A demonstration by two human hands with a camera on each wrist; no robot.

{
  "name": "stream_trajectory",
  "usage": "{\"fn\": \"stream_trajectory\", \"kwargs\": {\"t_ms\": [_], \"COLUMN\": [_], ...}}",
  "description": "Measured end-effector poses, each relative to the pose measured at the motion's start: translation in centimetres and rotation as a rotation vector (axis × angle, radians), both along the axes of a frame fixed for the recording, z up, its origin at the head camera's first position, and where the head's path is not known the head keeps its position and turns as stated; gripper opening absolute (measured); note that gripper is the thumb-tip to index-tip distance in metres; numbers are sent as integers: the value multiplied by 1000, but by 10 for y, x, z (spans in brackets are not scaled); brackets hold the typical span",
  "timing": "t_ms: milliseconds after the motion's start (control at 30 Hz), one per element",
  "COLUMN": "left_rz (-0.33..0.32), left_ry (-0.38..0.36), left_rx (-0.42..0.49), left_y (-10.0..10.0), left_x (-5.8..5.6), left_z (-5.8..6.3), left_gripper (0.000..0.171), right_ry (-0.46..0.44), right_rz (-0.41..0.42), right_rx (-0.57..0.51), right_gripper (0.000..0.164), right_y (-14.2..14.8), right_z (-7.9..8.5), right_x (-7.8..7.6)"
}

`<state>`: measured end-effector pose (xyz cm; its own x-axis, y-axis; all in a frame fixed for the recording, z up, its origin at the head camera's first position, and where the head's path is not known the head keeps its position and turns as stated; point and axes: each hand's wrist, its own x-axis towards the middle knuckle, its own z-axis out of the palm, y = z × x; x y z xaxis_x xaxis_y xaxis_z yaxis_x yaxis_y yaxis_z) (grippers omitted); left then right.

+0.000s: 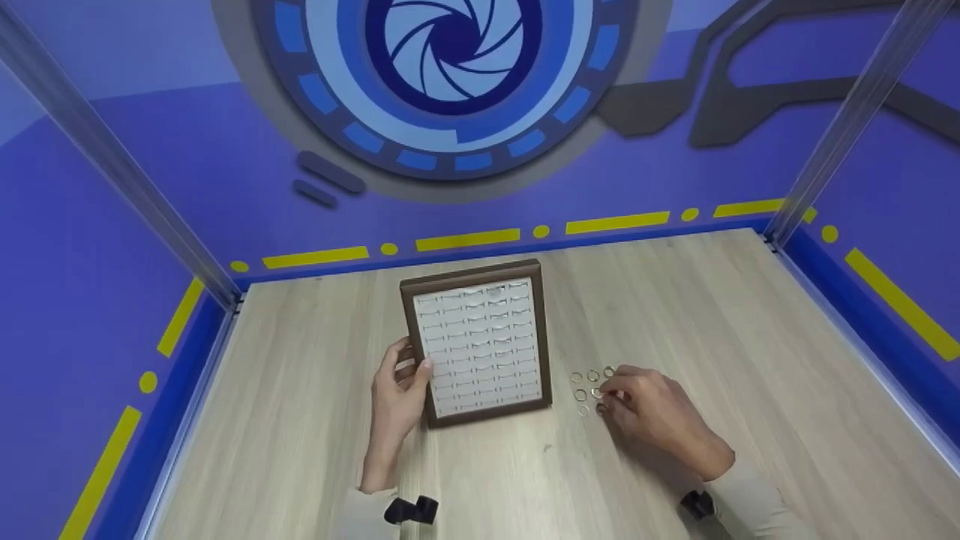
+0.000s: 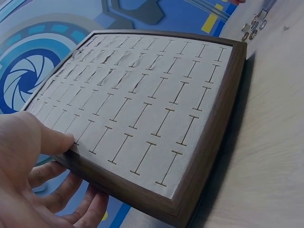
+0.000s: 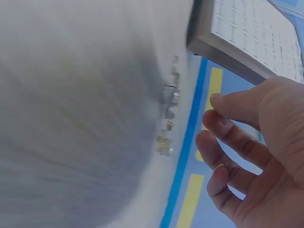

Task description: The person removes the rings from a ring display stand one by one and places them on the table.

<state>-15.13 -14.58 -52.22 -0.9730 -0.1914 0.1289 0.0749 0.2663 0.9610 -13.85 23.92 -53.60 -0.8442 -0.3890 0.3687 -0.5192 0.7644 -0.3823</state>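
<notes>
A ring display tray with a brown wooden frame and a pale slotted pad is propped up at a tilt. My left hand grips its left edge, thumb on the front and fingers behind; the left wrist view shows the same hold on the tray. Right of the tray, several small metal rings lie grouped on the table. Over the group's right side is my right hand, partly covering some rings. In the right wrist view, this hand has loosely bent fingers, thumb and forefinger apart, with nothing visible between them.
The wood-grain table is bounded by blue printed panels with yellow marks. Metal posts stand at the back corners. Slits cover the tray's pad, and some in the upper middle bulge slightly. A tiny speck lies in front of the tray.
</notes>
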Motion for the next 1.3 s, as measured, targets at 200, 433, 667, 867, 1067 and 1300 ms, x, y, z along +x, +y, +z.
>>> {"fn": "stream_trajectory", "kwargs": {"t_ms": [200, 433, 667, 867, 1067, 1300], "left_rz": [9, 21, 42, 34, 29, 33], "left_ry": [10, 11, 28, 50, 53, 65], "left_rx": [-13, -22, -39, -57, -52, -45], "left_y": [0, 1, 3, 5, 5, 4], "left_x": [1, 1, 2, 1, 1, 1], "left_z": [1, 0, 0, 0, -1, -2], "left_gripper": [46, 47, 48, 49, 49, 48], "right_ry": [45, 150, 241, 301, 308, 390], "right_rz": [10, 22, 105, 147, 134, 113], "right_rx": [-47, -145, -180, -230, -255, -252], "right_gripper": [18, 19, 17, 15, 13, 11], "right_y": [-7, -25, -52, -72, -89, -107], "right_z": [22, 46, 70, 82, 93, 98], "right_x": [-9, -23, -40, -52, -59, -68]}}
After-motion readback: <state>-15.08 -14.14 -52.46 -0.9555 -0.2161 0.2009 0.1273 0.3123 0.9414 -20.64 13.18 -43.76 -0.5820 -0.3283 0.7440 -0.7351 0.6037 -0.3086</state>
